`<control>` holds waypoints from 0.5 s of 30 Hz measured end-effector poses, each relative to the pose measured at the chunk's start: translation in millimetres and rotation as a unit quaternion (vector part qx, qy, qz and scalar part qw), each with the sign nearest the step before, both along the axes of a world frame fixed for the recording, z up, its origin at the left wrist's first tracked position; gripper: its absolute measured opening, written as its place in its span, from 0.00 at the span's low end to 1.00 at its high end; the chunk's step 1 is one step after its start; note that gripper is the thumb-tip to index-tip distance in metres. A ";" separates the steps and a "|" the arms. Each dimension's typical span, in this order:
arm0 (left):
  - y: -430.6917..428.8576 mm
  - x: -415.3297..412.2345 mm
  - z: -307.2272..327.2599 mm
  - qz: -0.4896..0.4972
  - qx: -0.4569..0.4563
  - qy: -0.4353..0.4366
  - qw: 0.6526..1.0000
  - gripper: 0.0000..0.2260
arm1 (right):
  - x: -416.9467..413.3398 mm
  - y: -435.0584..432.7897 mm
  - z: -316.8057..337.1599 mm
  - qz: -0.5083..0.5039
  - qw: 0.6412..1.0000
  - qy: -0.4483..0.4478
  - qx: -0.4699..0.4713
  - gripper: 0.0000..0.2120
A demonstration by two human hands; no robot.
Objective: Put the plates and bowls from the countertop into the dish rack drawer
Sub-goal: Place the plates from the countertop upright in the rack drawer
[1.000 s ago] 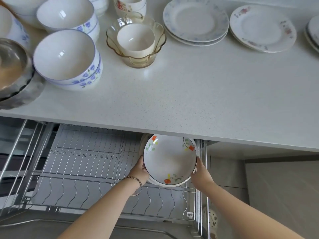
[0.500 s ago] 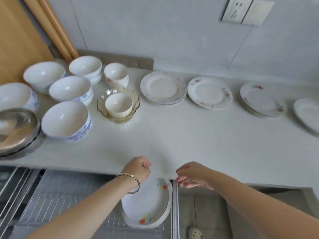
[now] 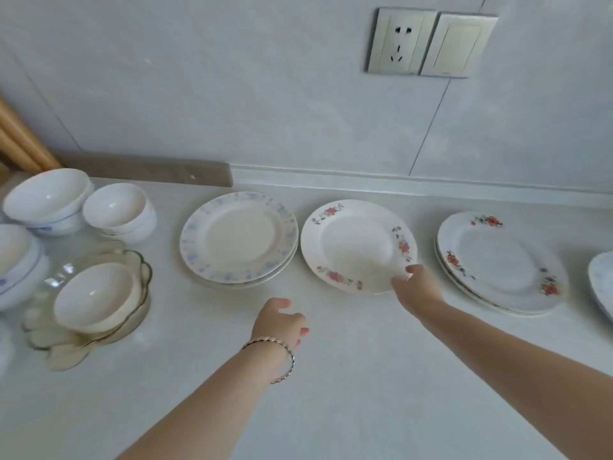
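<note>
A white plate with pink flowers [image 3: 356,244] lies in the middle of the countertop [image 3: 348,376]. My right hand [image 3: 414,287] touches its near right rim, thumb on top of the edge. My left hand [image 3: 280,322], with a bracelet on the wrist, hovers over bare counter near the plate's left, fingers loosely curled and holding nothing. A stack of blue-patterned plates [image 3: 238,237] sits to the left and a stack with red flowers [image 3: 497,260] to the right. The dish rack drawer is out of view.
White bowls [image 3: 49,197] [image 3: 117,210] stand at the far left, with a small bowl inside an amber glass dish [image 3: 96,297] nearer me. Another plate's edge [image 3: 602,280] shows at the right border. A wall socket [image 3: 401,41] is above the backsplash.
The flowered bowl was left in the drawer rack and both hands came up. My view rose to the counter, and my right hand reached to the pink-flower plate's rim.
</note>
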State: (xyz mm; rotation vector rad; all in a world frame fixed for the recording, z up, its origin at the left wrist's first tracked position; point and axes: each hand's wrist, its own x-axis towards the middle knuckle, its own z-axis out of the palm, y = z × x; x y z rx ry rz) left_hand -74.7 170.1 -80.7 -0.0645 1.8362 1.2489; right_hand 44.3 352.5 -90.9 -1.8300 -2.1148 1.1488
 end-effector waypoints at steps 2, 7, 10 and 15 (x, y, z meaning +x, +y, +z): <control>33.4 -3.0 -7.7 0.031 0.013 -0.022 0.999 0.23 | -6.0 28.8 -10.8 -0.028 1.000 -0.009 0.003 0.24; 88.8 -7.7 -16.1 0.061 0.025 -0.059 0.996 0.10 | -21.0 73.1 -27.9 -0.065 0.998 0.015 -0.016 0.22; 106.8 -12.2 -27.3 0.105 0.035 -0.068 0.992 0.10 | -20.0 81.3 -36.8 -0.051 0.997 0.051 -0.040 0.16; 109.3 -14.7 -35.7 0.130 0.018 -0.032 0.991 0.12 | -13.5 70.3 -40.2 -0.086 0.990 0.105 -0.042 0.16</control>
